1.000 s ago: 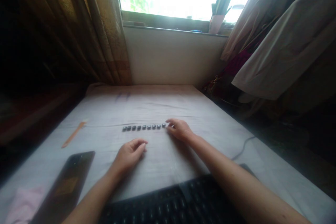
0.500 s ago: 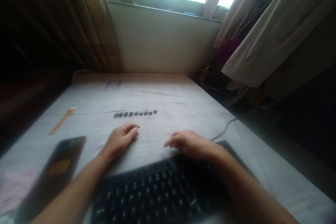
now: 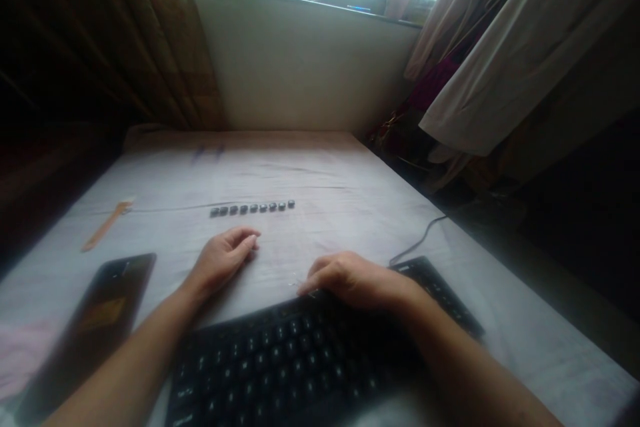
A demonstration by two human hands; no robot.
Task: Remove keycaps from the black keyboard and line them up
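A black keyboard (image 3: 260, 360) lies before me on the pale cloth (image 3: 310, 167). Over its far edge is my right hand (image 3: 345, 278), fingers closed in a pinch; a thin, pale, wire-like thing (image 3: 294, 282) shows by the fingertips, too blurred to name. My left hand (image 3: 225, 255) rests on the cloth beyond the keyboard, its thumb and fingers pressed together. Whatever it may hold is hidden. Several small dark keycaps (image 3: 253, 208) form a row just past my left hand, the rightmost set slightly apart.
On the left lie a dark phone (image 3: 113, 287), an orange strip (image 3: 106, 227) and a pink cloth (image 3: 23, 353). The keyboard's cable (image 3: 423, 237) runs off the right edge. Behind are a curtain (image 3: 165, 47), a wall (image 3: 300, 67) and hanging clothes (image 3: 475, 93).
My right hand has moved left and nearer, along the keyboard's far edge, with its fingers drawn in more tightly. My left hand stays in place on the cloth. The view has shifted slightly.
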